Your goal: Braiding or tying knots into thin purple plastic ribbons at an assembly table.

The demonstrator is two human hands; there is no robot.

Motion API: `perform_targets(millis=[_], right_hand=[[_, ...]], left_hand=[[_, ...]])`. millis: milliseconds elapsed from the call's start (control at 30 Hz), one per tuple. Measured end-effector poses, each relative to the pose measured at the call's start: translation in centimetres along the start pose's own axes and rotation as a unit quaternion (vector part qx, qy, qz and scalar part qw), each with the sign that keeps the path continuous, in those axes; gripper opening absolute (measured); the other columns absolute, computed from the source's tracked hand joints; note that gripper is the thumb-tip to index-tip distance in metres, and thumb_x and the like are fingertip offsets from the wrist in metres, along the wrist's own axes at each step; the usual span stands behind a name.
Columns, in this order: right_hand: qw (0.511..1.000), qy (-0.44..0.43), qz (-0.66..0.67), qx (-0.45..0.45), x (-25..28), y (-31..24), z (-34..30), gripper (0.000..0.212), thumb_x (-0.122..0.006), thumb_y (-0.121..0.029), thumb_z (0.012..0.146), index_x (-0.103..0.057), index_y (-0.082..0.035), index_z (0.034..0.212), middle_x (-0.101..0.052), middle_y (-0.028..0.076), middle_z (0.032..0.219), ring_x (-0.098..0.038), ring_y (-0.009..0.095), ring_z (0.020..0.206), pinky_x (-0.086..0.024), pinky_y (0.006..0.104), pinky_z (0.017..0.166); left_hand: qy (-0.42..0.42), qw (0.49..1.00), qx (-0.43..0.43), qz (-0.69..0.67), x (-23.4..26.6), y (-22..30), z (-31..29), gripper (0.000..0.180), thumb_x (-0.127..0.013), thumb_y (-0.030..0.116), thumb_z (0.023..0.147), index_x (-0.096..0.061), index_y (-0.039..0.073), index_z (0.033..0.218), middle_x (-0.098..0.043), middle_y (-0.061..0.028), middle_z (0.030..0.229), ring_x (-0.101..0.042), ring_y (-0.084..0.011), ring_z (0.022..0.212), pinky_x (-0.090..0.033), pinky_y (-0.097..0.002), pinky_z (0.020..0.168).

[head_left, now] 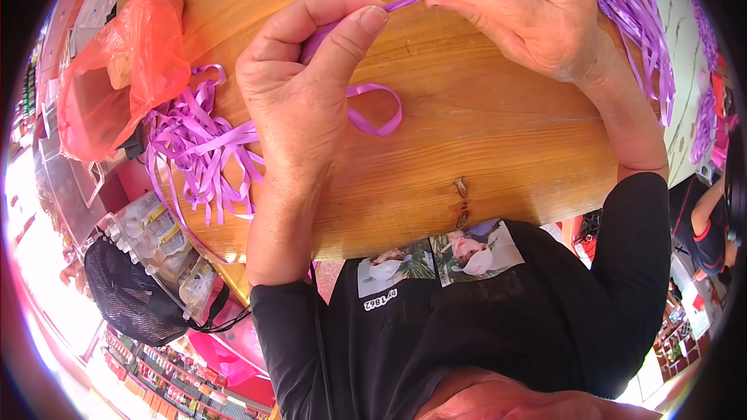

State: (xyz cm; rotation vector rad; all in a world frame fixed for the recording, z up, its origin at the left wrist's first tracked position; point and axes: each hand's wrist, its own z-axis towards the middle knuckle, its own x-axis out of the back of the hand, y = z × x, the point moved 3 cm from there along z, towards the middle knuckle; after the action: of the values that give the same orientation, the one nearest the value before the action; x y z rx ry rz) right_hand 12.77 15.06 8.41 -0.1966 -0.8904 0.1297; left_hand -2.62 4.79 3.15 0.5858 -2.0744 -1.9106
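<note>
A strand of purple ribbon runs taut between my two hands above the wooden table. My left hand pinches it between thumb and forefinger, and more of the ribbon lies inside the curled fingers. At the other end, my right hand has its thumb and fingertips closed on the strand; part of this hand runs out at the top edge. A loop of ribbon hangs out beside my left wrist. Left of that wrist, a loose tangle of purple ribbon rests on the table.
A red plastic bag sits at the table's left edge. Long purple ribbons lie in a bundle at the far right. Below left are a black mesh bag and a clear container of packets. Another person is at the right rim.
</note>
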Motion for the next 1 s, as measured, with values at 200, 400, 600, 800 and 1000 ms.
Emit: perform_targets(millis=[200,400,600,800,1000], right_hand=[[0.997,-0.029,0.041,-0.051,0.0,1.0,0.0,0.019,-0.071,-0.010,0.071,-0.065,-0.003,0.088,-0.060,0.005,0.081,-0.054,0.023,0.074,-0.040,0.0325,0.067],[0.979,-0.060,0.165,-0.106,0.6,1.5,0.1,0.047,-0.073,-0.018,0.073,-0.058,-0.005,0.116,-0.061,0.009,0.090,-0.055,0.028,0.083,-0.043,0.0357,0.076],[0.992,-0.019,0.116,-0.048,1.0,0.4,0.2,0.047,-0.069,-0.020,0.078,-0.056,-0.005,0.120,-0.061,0.010,0.089,-0.055,0.028,0.082,-0.043,0.0356,0.075],[0.907,0.239,0.021,0.346,-0.2,0.7,-1.3,0.018,-0.068,-0.011,0.076,-0.065,-0.003,0.092,-0.058,0.007,0.080,-0.053,0.025,0.070,-0.041,0.0341,0.065],[0.999,-0.029,-0.002,-0.022,4.1,-5.4,0.4,0.013,-0.068,-0.007,0.066,-0.063,-0.002,0.077,-0.053,0.006,0.068,-0.051,0.022,0.061,-0.037,0.0335,0.058]], left_hand=[[-0.011,0.995,0.052,-0.082,0.0,-0.6,0.1,0.011,-0.070,0.003,0.078,-0.066,0.000,0.088,-0.058,0.0046,0.070,-0.045,-0.0004,0.060,-0.033,-0.0144,0.052],[-0.014,0.995,0.043,-0.093,-0.5,-0.2,-0.4,0.010,-0.069,0.005,0.079,-0.066,0.001,0.088,-0.056,0.0059,0.069,-0.041,0.0004,0.057,-0.030,-0.0147,0.049],[-0.043,0.994,0.053,-0.081,-1.0,0.8,-1.3,0.009,-0.068,0.005,0.080,-0.066,0.001,0.088,-0.058,0.0046,0.072,-0.047,-0.0007,0.061,-0.036,-0.0145,0.052],[-0.068,0.994,0.017,-0.079,-2.1,1.7,-2.2,0.007,-0.067,0.003,0.080,-0.066,0.000,0.087,-0.060,0.0027,0.073,-0.050,-0.0012,0.062,-0.038,-0.0145,0.054],[-0.065,0.996,-0.030,-0.061,-1.7,2.2,-4.0,0.005,-0.068,0.001,0.079,-0.066,0.000,0.084,-0.060,0.0025,0.070,-0.049,-0.0007,0.059,-0.037,-0.0143,0.051]])
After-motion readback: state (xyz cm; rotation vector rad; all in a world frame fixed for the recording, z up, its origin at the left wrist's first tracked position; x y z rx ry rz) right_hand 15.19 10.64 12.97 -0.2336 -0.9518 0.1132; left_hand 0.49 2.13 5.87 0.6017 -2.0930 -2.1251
